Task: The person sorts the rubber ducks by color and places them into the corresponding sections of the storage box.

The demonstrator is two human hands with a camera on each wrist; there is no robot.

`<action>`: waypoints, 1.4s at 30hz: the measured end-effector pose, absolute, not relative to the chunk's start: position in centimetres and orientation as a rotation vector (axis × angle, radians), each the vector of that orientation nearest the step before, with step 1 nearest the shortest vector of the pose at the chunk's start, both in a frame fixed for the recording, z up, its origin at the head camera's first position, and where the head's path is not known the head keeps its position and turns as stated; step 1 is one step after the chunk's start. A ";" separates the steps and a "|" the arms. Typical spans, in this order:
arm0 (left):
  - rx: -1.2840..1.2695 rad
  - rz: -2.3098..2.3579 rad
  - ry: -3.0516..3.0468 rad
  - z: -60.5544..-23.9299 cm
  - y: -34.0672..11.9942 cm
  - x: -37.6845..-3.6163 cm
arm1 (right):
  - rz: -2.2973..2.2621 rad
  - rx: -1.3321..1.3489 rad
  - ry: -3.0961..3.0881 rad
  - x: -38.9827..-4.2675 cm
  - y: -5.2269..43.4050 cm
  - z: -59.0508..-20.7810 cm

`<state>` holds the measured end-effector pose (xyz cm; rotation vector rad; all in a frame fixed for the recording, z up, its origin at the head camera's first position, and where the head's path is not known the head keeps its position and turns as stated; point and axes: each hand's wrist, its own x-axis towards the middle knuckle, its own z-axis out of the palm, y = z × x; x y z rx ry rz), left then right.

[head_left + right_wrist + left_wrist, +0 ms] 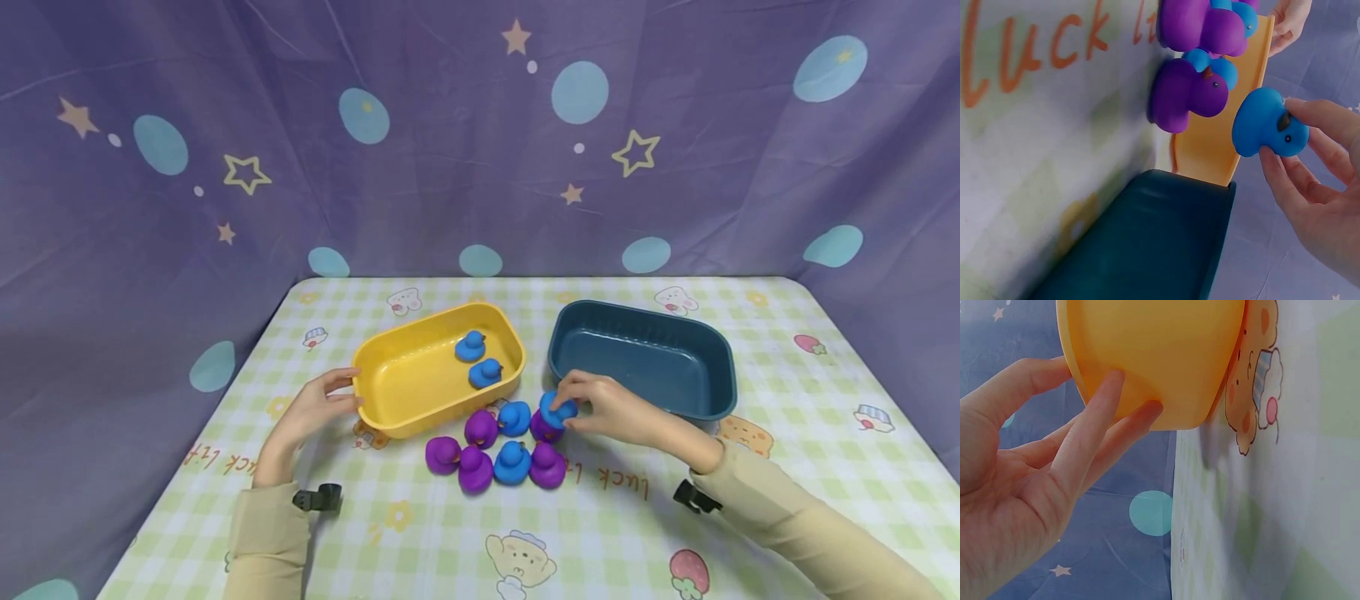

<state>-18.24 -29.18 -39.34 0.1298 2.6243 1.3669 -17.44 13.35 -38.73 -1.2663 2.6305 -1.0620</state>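
Note:
My left hand [311, 412] rests its extended fingers against the left end of the yellow tub [442, 414]. In the left wrist view, fingertips touch the tub's outer wall and rim. Two blue toy ducks, one of them the rear duck [470, 347], sit inside its right part. My right hand [611, 408] pinches a blue toy duck [1266, 122] between thumb and fingers, raised over a purple duck [547, 429]. Several more purple ducks [476, 469] and two blue ducks, including the front one [512, 463], stand grouped on the cloth in front of the tub.
A dark teal tub [720, 367] stands at the right behind my right hand, with no ducks visible inside. A checked, printed cloth [420, 550] covers the table. Behind hangs a purple curtain [465, 200] with stars and ovals.

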 end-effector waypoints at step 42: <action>0.137 1.374 2.632 -39.2 -29.2 -18.2 | -1.264 -1.237 2.526 -23.6 6.3 -36.2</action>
